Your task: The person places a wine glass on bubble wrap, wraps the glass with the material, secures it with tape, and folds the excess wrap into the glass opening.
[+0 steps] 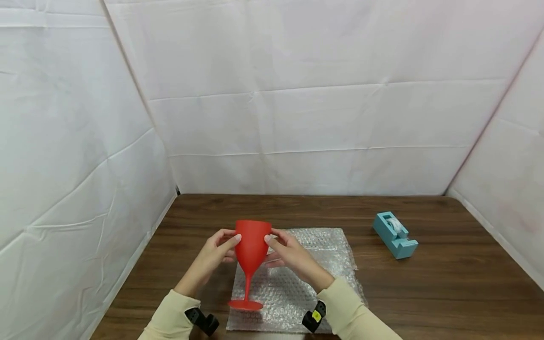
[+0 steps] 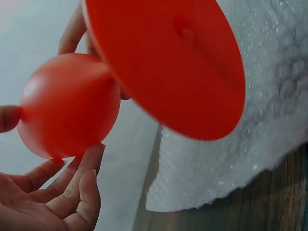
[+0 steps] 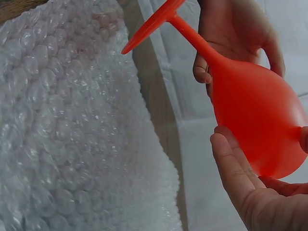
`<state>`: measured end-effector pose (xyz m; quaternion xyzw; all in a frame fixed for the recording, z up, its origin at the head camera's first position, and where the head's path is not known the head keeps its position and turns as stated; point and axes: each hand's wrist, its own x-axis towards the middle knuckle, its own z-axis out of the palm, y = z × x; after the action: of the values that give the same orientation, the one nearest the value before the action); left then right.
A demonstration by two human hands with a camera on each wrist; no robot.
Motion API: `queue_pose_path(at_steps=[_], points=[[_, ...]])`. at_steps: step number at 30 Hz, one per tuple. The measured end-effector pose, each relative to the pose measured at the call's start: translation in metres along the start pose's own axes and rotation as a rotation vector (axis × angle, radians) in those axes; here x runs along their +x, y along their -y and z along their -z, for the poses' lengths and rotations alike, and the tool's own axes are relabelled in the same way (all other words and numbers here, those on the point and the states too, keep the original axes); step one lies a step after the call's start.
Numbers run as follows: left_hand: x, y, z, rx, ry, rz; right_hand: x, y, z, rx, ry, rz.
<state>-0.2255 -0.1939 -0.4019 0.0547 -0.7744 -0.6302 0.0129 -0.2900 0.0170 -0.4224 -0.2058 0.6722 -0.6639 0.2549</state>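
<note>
A red wine goblet [image 1: 252,245] is held upright between both hands, its foot toward the person and its bowl toward the back. My left hand [image 1: 214,252] grips the bowl's left side, thumb in front and fingers behind. On the other side my right hand [image 1: 293,255] pinches the bowl the same way. In the left wrist view the goblet's round foot [image 2: 168,67] hides part of the scene. The right wrist view shows the stem [image 3: 195,38] and bowl from the side. Beneath the goblet lies a sheet of bubble wrap [image 1: 293,293], apart from the bowl.
A light-blue tape dispenser [image 1: 395,235] with a roll of clear tape stands at the right on the dark wooden table [image 1: 446,274]. White cloth walls [image 1: 314,118] enclose the table at the back and both sides.
</note>
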Motion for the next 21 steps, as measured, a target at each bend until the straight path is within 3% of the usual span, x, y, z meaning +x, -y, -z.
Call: queue_pose_path(at_steps=[21], points=[[0.014, 0.027, 0.009, 0.041, 0.068, 0.120, 0.013, -0.031, -0.009, -0.010, 0.052, -0.063]])
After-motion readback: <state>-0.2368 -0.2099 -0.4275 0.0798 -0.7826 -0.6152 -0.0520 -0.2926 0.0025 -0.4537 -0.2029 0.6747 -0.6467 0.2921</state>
